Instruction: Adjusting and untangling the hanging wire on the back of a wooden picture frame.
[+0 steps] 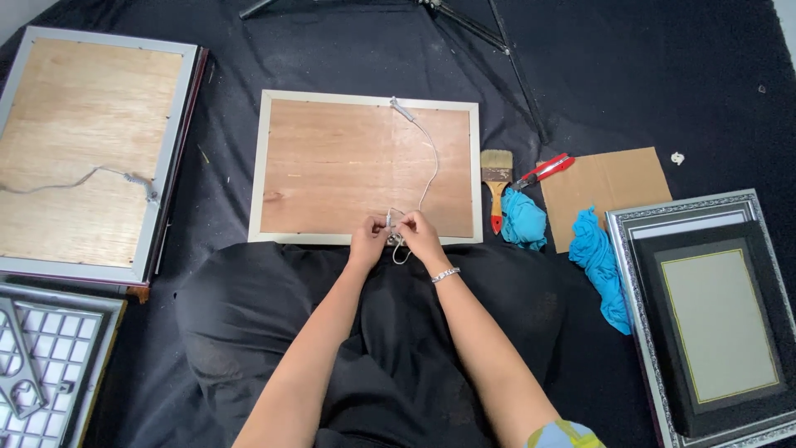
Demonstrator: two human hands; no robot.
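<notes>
A picture frame (365,168) lies face down before me, its plywood back up, rimmed in pale cream. A thin white cord (429,166) runs from the frame's twelve o'clock edge, curving down to its six o'clock edge, ending in a small loop.

Face-down frame (365,166) centre with cord (429,162) on its back, second frame (83,149) left, paintbrush (497,178), pliers (543,170), cardboard (618,182), cloths (522,220) right.
</notes>
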